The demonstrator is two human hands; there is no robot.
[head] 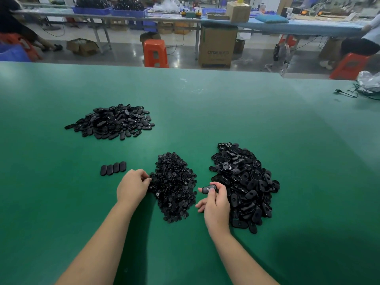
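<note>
Shell (pixel 209 189) sits pinched in right hand (pixel 217 204), awaiting a disc. Left of that grip, left hand (pixel 131 187) curls into the discs (pixel 174 188); hold unclear.

Brightness: even, fairly bright indoor light over the green table (pixel 205 103), with a paler wash towards the upper right.
Source: overhead and out of frame; soft reflections on the floor (pixel 127 52) at upper centre.
Shadows: broad, soft-edged dark patches at lower centre and lower right; a short one under the left hand (pixel 131 187).
Glare: pale sheen on the black oval piece (pixel 208 189) in the right hand (pixel 217 202).
Distortion: wide-angle bend; the table's far edge curves and the corners stretch.
Focus: centre crisp, far benches (pixel 287 25) slightly soft.
</note>
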